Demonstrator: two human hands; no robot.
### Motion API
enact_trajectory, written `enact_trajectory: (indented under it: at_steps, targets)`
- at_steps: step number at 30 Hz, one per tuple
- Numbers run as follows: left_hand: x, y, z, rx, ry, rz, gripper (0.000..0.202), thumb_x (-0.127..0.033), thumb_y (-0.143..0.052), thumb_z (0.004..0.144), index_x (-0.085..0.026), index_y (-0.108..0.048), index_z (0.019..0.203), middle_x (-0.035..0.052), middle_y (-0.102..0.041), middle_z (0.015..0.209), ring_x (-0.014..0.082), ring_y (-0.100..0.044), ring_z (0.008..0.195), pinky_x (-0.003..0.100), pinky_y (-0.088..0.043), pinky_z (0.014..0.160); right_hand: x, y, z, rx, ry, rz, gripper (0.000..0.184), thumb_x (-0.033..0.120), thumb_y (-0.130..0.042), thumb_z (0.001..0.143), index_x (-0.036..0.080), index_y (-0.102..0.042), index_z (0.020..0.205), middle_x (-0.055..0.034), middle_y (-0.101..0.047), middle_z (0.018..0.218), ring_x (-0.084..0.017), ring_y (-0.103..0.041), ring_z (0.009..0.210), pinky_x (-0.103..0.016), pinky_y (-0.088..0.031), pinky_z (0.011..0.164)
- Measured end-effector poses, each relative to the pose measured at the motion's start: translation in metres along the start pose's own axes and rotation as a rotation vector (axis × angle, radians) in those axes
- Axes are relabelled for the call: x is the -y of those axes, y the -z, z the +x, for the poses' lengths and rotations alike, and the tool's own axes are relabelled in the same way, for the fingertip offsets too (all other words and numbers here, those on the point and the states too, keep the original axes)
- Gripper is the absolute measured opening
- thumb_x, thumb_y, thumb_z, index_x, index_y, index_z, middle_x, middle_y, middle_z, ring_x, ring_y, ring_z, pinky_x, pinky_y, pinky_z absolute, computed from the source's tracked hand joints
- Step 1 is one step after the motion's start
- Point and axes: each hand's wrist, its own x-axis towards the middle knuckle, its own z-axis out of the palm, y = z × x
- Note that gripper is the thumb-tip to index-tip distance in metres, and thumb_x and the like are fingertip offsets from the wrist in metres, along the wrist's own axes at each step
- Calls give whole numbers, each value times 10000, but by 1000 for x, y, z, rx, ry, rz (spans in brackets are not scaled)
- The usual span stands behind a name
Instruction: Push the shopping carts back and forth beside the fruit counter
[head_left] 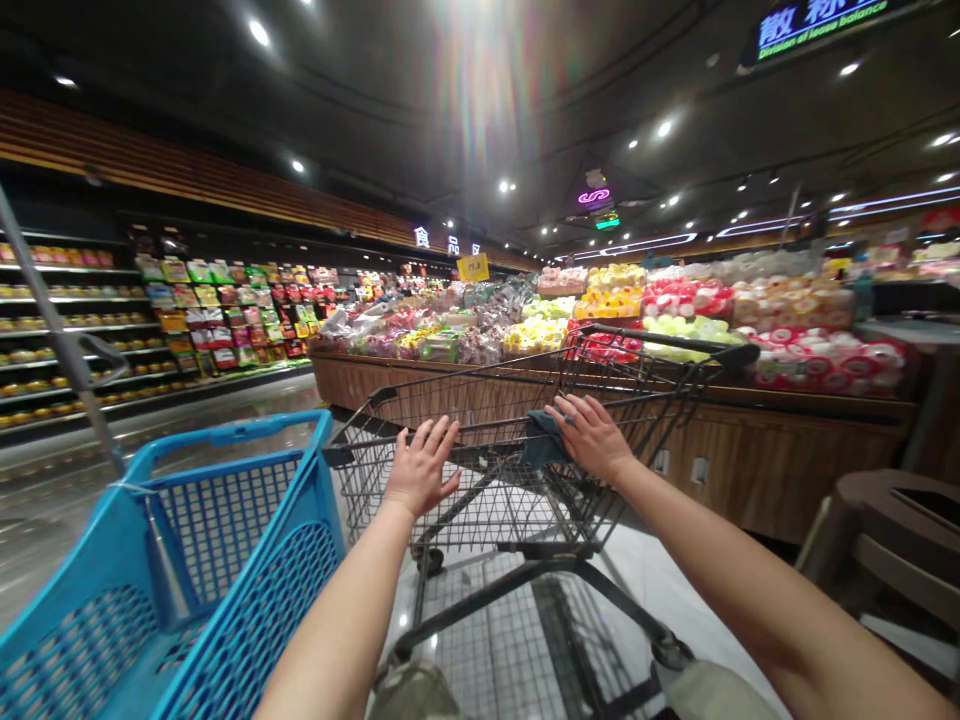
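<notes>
Cloth (538, 447) of a dark grey-blue lies bunched on the near rim of the wire shopping cart (487, 505), right in front of us and a little right of its middle. Our right hand (592, 435) rests flat on top of it, fingers stretched forward rather than curled round it, so the cloth is pinned between palm and rim. Our left hand (424, 468) is released too, with the fingers spread wide and the palm turned toward the cart's near edge, further left along the same rim; whether it actually touches the wire we cannot tell. The cart stands on a glossy floor (67, 500), its basket holding nothing that we can see. Just beside it on our left is a blue plastic cart (225, 520), its corner close to the wire one. Beyond both runs a long wooden-sided produce display (750, 470), heaped with wrapped fruit in red, yellow and green, with a yellow sign (472, 267) above it. Far left, wall shelves (225, 310) carry packaged goods, and a brown stool (885, 530) sits at our right, near the display.
</notes>
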Motion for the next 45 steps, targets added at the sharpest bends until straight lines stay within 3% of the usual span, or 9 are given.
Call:
enact_trajectory:
  at_steps: [7,12,17,26,31,37,45]
  targets:
    - [-5,-5,3,4,17,-37,783,-447,-534,833,-239,-251,1533,88,-339,1565,354,-307,1389,615,-131,1133,-77,7,-49,-57,-222,-85,473,290,-461,945,185,-477,1406,-114,-495,1427,-276,-361,1356,-484,-195,1181]
    - [-13,-6,7,-32,23,-90,785,-461,-531,834,-242,-249,1533,85,-360,1554,365,-335,1358,640,-112,1127,-88,4,-58,-99,-343,-103,447,297,-400,963,172,-493,1383,-110,-521,1392,-277,-360,1354,-490,-207,1179]
    - [-16,-5,10,-39,32,-106,796,-470,-548,819,-251,-263,1529,86,-383,1540,374,-360,1324,651,-116,1119,-50,-1,-38,-122,-393,-39,511,228,-407,918,181,-440,1425,-115,-510,1403,-295,-331,1378,-553,-269,1138]
    - [-15,-3,10,-17,56,-55,777,-483,-540,822,-253,-289,1520,91,-416,1517,365,-357,1312,640,-122,1119,60,-5,25,-49,-169,84,535,271,-413,940,173,-397,1466,-71,-410,1511,-270,-248,1433,-495,-140,1200]
    - [-10,-2,8,-5,58,-8,790,-465,-548,814,-242,-280,1524,90,-422,1511,360,-371,1302,639,-158,1114,80,-17,43,-63,-80,110,566,290,-435,951,183,-340,1499,-69,-363,1542,-269,-230,1444,-494,-136,1198]
    - [-5,0,7,9,39,15,779,-463,-536,823,-234,-282,1523,85,-433,1502,346,-380,1298,617,-190,1114,48,-15,29,-25,9,61,563,275,-462,948,219,-348,1497,-55,-383,1532,-257,-277,1424,-463,-171,1195]
    - [-6,-1,9,-5,45,-5,743,-452,-508,836,-218,-307,1512,93,-446,1492,342,-377,1293,614,-188,1110,-26,0,-18,-42,-143,-44,543,291,-473,937,204,-394,1467,-89,-442,1482,-271,-323,1389,-506,-195,1179]
